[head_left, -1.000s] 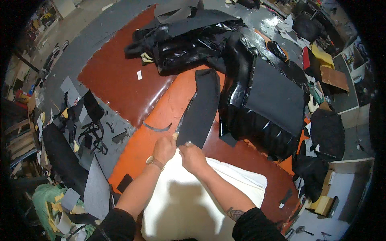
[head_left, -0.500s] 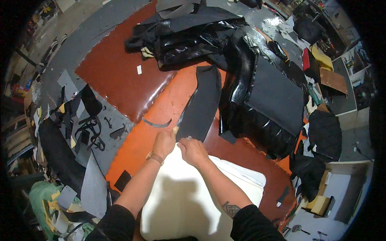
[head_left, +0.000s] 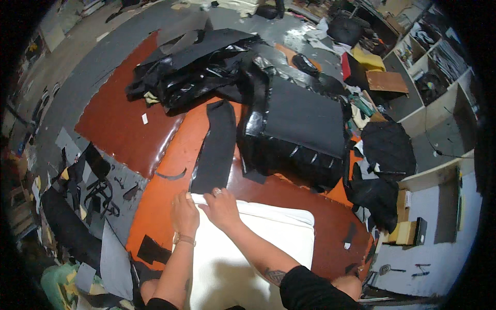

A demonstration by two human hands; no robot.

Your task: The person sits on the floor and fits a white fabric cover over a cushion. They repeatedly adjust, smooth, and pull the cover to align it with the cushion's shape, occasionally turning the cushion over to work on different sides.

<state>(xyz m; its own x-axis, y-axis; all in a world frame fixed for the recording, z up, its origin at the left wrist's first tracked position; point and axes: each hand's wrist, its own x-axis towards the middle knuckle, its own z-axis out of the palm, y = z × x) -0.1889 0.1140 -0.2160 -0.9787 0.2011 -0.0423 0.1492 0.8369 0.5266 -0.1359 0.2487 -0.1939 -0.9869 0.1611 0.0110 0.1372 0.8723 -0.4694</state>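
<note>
A thick white cushion [head_left: 243, 258] lies right in front of me, its far edge meeting the near end of a long dark grey fabric strip [head_left: 216, 147]. My left hand [head_left: 185, 216] grips the cushion's far left corner, fingers curled over it. Just to its right, my right hand [head_left: 222, 209] has its fingers bent over the far edge, with the thumb reaching toward the left hand. The fingertips of both hands are partly hidden, and whether they also pinch the strip's end is unclear.
Orange sheeting [head_left: 170, 194] and reddish-brown sheeting [head_left: 124, 124] cover the floor. A black upholstered block [head_left: 305, 124] stands right of the strip, a glossy black heap [head_left: 201, 67] beyond it. Dark scraps [head_left: 98, 191] lie at left; shelving [head_left: 439, 134] stands at right.
My view has shifted, so the scene sits further left in the picture. My right hand has moved along the cushion's far edge, and the two hands are slightly further apart.
</note>
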